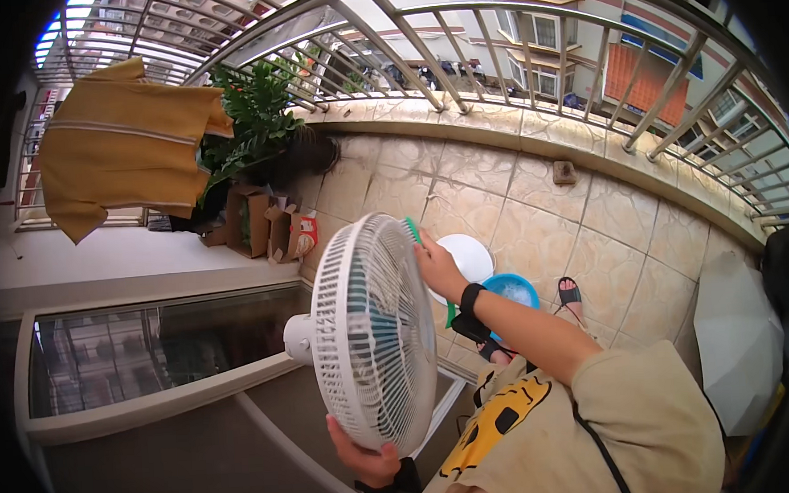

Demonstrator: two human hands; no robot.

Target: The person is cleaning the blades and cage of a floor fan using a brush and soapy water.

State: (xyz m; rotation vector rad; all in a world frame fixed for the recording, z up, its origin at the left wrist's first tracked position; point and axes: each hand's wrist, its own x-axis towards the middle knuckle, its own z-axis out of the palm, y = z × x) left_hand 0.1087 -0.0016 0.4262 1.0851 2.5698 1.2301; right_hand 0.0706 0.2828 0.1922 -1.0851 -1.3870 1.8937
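A white electric fan point(339, 339) with a round wire grille stands tilted in front of me, its blue-green blades showing faintly through the wires. My left hand point(367, 458) grips the lower rim of the fan's cage. At the cage's upper right edge, my right hand point(440, 266) is closed round a narrow green brush-like tool point(412, 230) set against the wires. Most of that tool is hidden by the fingers and the grille. Behind my right wrist lie a white round lid or plate point(466, 256) and a blue basin point(513, 292) that holds foamy water.
A metal railing point(509, 53) runs along the tiled balcony. Cardboard boxes point(249, 220) and a leafy plant point(254, 115) stand at the far left, beneath a hanging mustard shirt point(126, 140). A grey-white umbrella-like cover point(739, 344) is at right; a brick point(565, 173) sits near the ledge.
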